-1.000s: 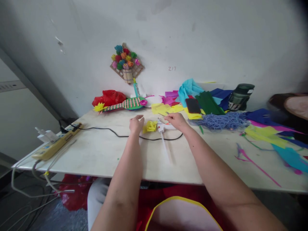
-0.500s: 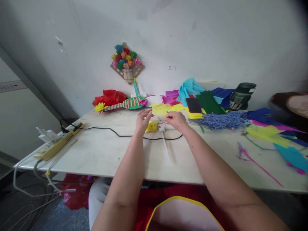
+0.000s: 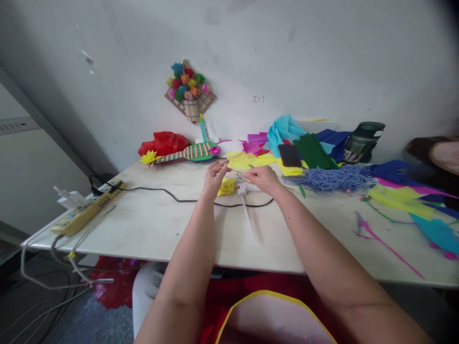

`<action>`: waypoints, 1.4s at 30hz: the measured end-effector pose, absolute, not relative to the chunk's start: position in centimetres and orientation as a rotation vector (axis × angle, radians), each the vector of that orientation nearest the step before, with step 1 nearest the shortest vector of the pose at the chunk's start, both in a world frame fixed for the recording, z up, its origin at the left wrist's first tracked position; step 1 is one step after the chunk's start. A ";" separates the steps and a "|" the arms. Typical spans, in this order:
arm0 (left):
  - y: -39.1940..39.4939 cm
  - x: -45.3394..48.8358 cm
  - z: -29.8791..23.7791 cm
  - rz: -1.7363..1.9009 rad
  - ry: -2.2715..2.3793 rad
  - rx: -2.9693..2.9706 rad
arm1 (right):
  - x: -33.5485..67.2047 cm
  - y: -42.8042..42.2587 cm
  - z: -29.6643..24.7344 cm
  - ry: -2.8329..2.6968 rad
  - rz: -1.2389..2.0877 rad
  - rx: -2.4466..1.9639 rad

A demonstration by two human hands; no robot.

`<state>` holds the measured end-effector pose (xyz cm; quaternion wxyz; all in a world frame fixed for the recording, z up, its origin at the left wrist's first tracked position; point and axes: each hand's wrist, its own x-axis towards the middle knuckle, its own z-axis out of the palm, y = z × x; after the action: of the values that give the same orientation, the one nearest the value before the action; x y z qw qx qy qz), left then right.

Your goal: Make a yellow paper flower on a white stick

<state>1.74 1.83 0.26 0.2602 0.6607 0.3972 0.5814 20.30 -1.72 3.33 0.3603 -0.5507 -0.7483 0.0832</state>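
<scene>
My left hand hovers over the white table with its fingers stretched out toward the right, just above a crumpled yellow paper piece. My right hand rests beside a white glue gun whose clear glue stick points toward me; its fingers are pinched at something small I cannot make out. A black cord runs from the glue gun to a yellow power strip at the table's left edge.
Sheets of coloured paper, a heap of blue-purple string, a black phone and a dark green jug fill the right side. A red bag, a striped paper craft and a wall-hung paper flower bouquet are at the back.
My left hand has moved right and up, from left of the yellow paper to just above it, and its fingers have spread. My right hand has barely moved.
</scene>
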 end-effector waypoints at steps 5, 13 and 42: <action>1.2 1.9 0.7 1.521 1.033 1.813 | 20.2 -1.9 3.5 -1.949 0.212 -1.438; 0.7 2.0 0.9 1.577 1.020 1.789 | 20.1 -2.1 3.6 -1.973 0.183 -1.492; 1.2 2.1 0.9 1.662 0.776 1.470 | 20.3 -1.8 3.5 -1.943 0.121 -1.466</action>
<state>2.10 1.20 0.92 0.3852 0.5772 0.3046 0.6525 20.28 -1.83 3.48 0.3449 -0.5646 -0.7484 0.0465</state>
